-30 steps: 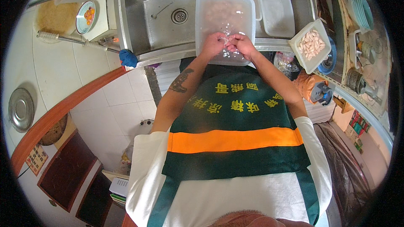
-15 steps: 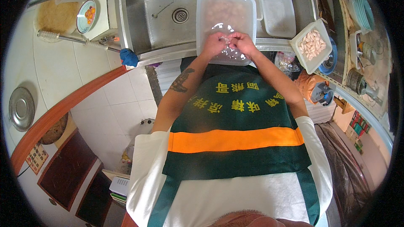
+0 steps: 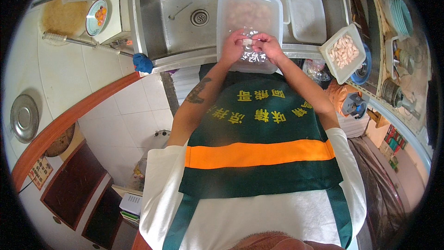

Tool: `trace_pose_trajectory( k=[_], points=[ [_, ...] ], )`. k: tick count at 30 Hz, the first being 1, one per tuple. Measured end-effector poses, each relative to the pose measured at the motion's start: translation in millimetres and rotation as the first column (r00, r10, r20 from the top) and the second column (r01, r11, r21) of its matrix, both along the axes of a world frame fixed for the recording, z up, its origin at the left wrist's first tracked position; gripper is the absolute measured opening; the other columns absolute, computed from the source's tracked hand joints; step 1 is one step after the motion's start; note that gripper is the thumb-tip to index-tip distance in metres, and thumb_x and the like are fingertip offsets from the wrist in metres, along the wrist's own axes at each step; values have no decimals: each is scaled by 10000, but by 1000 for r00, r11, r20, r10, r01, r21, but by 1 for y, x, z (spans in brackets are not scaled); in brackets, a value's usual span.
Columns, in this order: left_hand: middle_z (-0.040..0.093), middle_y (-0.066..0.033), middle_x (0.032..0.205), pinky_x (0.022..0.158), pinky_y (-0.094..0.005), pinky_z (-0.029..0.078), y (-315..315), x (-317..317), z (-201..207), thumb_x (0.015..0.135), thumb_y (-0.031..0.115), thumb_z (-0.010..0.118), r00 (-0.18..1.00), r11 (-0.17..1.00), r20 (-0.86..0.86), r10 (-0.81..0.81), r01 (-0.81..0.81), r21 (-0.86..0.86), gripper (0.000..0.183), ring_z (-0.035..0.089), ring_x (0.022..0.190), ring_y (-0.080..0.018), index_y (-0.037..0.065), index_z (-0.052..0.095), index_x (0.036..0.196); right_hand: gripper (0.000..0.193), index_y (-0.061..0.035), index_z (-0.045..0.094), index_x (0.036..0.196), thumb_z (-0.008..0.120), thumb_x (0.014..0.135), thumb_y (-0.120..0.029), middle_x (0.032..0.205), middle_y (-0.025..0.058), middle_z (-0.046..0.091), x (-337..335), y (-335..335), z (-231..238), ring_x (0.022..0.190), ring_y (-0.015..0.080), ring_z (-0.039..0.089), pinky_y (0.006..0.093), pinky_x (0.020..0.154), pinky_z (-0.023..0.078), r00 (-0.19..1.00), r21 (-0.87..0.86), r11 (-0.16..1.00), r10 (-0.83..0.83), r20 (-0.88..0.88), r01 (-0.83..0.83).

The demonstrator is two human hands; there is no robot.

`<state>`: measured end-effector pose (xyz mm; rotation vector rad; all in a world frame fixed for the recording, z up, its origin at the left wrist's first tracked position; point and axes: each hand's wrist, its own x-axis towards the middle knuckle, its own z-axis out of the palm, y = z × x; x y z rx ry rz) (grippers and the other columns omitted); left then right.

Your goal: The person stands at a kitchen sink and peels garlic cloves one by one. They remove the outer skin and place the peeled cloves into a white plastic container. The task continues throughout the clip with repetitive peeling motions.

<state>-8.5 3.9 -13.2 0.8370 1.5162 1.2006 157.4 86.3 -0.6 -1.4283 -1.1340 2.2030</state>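
Both my hands are over a translucent white plastic tub (image 3: 222, 18) of water, at the front of the sink. Many pale pinkish pieces (image 3: 252, 11) lie under the water, too blurred to name. A small whitish piece (image 3: 248, 42) sits between my fingertips, just at the rippling surface. My left hand (image 3: 233, 46) pinches its left end, while my right hand (image 3: 267, 46) has thumb and fingers closed at its right end. To the right, a square white tub (image 3: 332, 67) holds a heap of pale, elongated, meat-like pieces (image 3: 344, 51).
The steel sink (image 3: 171, 32) has a left basin with a drain (image 3: 200, 17). White trays (image 3: 306, 16) stand in the right basin. On the left counter are a bowl (image 3: 90, 24) of orange pieces, a metal rod (image 3: 83, 43) and a blue cloth (image 3: 142, 63). Stacked plates (image 3: 400, 16) stand far right.
My hands have turned slightly and the fingers shifted around the small piece, which now shows more plainly. Ripples have spread in the tub. The view has shifted very little.
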Motion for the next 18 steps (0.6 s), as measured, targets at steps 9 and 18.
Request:
trace_pose_trajectory(
  k=[9, 18],
  points=[
    [675, -66, 1040, 731, -290, 511, -1, 2, -7, 874, 63, 681, 971, 987, 230, 67, -30, -160, 440, 618, 850, -152, 30, 552, 1293, 210, 4, 641, 1055, 642, 854, 65, 933, 51, 675, 1, -1, -2, 819, 123, 624, 253, 718, 509, 997, 191, 979, 62, 36, -68],
    [660, -77, 1078, 837, -308, 511, -2, 1, 0, 785, 4, 733, 951, 989, 278, 136, -112, -99, 542, 627, 942, -178, 21, 537, 1291, 239, -5, 642, 1071, 634, 846, 74, 946, 57, 678, 1, -2, -9, 853, 128, 626, 262, 759, 512, 993, 293, 949, 104, 63, -118]
  ],
)
